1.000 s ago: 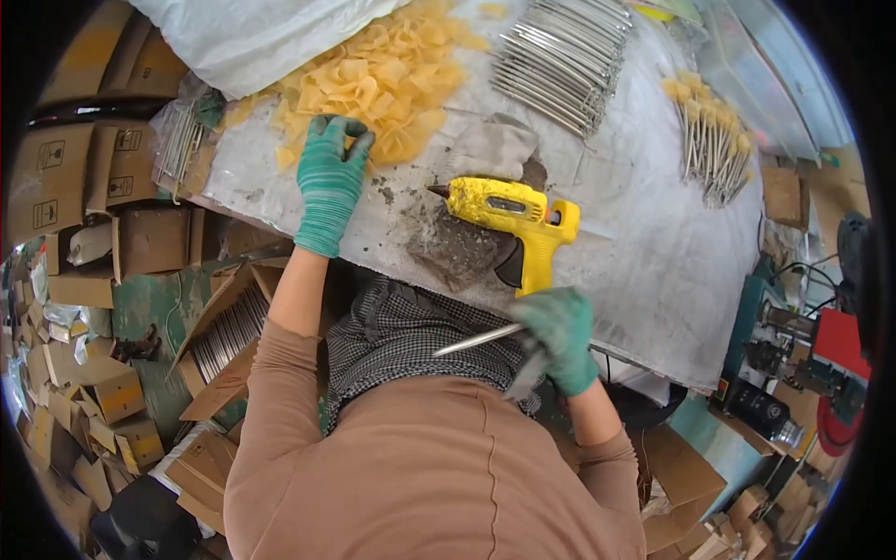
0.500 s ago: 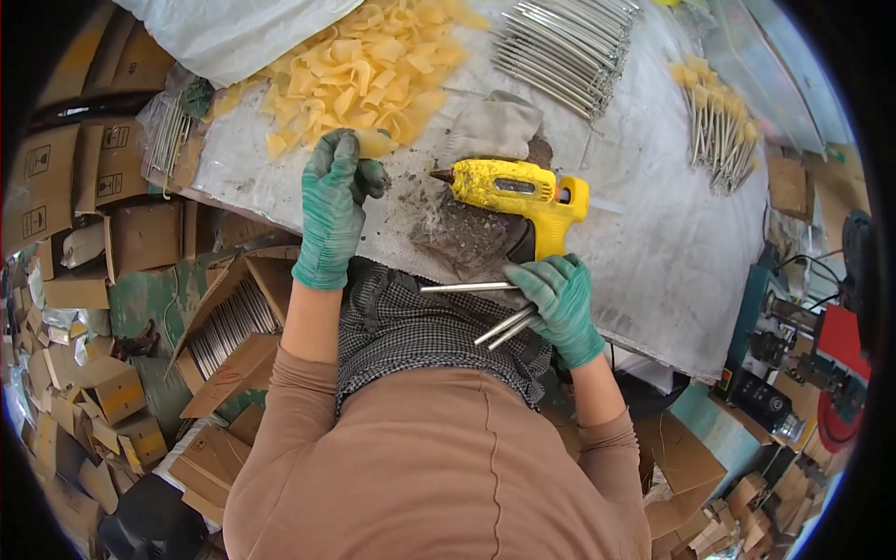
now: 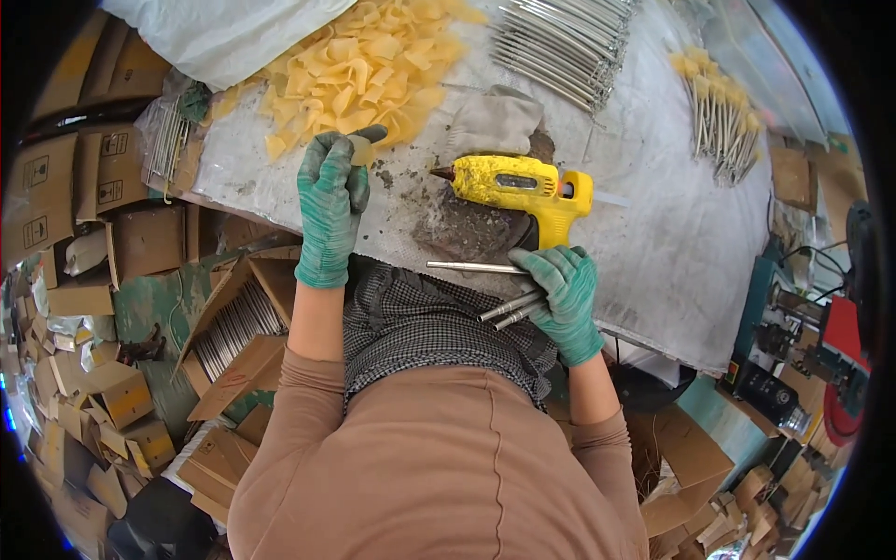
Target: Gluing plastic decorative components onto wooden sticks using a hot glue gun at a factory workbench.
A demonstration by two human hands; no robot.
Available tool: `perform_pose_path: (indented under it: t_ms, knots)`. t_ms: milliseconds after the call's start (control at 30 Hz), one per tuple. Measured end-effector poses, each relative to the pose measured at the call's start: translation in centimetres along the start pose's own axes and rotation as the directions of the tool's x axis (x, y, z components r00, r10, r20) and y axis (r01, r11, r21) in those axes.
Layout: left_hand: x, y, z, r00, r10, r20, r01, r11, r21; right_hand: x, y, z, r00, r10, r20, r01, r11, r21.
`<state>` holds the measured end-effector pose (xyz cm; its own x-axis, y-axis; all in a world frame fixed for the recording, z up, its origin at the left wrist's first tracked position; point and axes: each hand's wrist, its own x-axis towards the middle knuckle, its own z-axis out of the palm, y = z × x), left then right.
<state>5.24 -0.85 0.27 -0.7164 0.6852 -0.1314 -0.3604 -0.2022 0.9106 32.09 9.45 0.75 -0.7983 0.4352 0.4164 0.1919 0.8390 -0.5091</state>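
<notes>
My left hand (image 3: 331,196), in a green coated glove, pinches a small translucent yellow piece (image 3: 361,149) just in front of a heap of similar yellow pieces (image 3: 369,79). Several slim metal tubes (image 3: 474,267) are gripped in my right hand (image 3: 560,294), gloved alike; one points left and the others angle down toward my lap. Just beyond that hand a yellow hot glue gun (image 3: 509,184) lies on the table, its dark nozzle facing left and a clear glue stick (image 3: 611,199) poking out of its back. My fingers hide part of its handle.
Bare metal tubes (image 3: 560,56) are stacked at the back of the table. Tubes with yellow tips (image 3: 723,117) lie at the far right. A grey cloth (image 3: 495,123) rests behind the glue gun. An open carton of tubes (image 3: 238,327) stands left of my lap; a machine (image 3: 812,345) is at right.
My left hand has turned slightly, and the yellow piece has come nearer its fingertips. My right hand has lifted slightly with the tubes, the leftward one sitting a little higher.
</notes>
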Motion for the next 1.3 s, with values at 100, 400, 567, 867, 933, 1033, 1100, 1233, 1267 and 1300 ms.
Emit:
perform_pose_path:
  t_ms: [100, 400, 567, 867, 933, 1033, 1100, 1233, 1267, 1300]
  knots:
    - [-0.1, 0.3, 0.8, 1.0, -0.006, 0.002, 0.005, 1.0, 0.029, -0.1, 0.0, 0.1, 1.0, -0.003, 0.005, 0.003, 1.0, 0.003]
    - [-0.6, 0.0, 1.4, 0.999, -0.007, -0.04, 0.02, 0.948, 0.317, -0.2, 0.1, 0.1, 1.0, -0.022, -0.019, 0.022, 1.0, 0.009]
    - [-0.7, -2.3, -0.3, 0.939, 0.31, 0.151, -0.248, 0.303, 0.92, -0.1, -0.2, -0.1, 1.0, -0.008, 0.016, 0.008, 1.0, -0.008]
    - [-2.5, -1.5, 3.0, 0.997, -0.001, -0.072, 0.038, 0.856, 0.515, 1.0, 0.0, 0.3, 0.972, -0.217, 0.09, 0.22, 0.975, -0.023]
    - [-2.5, -1.5, 3.4, 0.996, -0.024, -0.084, 0.063, 0.861, 0.504, 1.1, 0.1, 0.2, 0.968, -0.224, 0.112, 0.228, 0.973, -0.03]
    - [-2.5, -1.5, 3.8, 0.995, -0.038, -0.09, 0.075, 0.887, 0.455, 1.4, 0.1, 0.0, 0.969, -0.216, 0.12, 0.216, 0.976, 0.011]
    - [-2.6, -1.3, 4.1, 0.995, -0.048, -0.089, 0.084, 0.885, 0.457, 1.2, 0.2, 0.1, 0.972, -0.21, 0.103, 0.209, 0.978, 0.025]
    - [-2.8, -0.8, 4.5, 0.989, -0.104, -0.1, 0.135, 0.912, 0.386, 1.2, 0.3, 0.1, 0.971, -0.21, 0.114, 0.207, 0.978, 0.04]
    - [-2.9, -0.7, 4.6, 0.989, -0.106, -0.101, 0.137, 0.912, 0.387, 1.1, 0.3, 0.1, 0.972, -0.212, 0.1, 0.209, 0.977, 0.043]
    - [-3.0, -0.6, 4.8, 0.988, -0.109, -0.11, 0.144, 0.907, 0.396, 1.1, 0.4, 0.1, 0.973, -0.214, 0.086, 0.211, 0.976, 0.046]
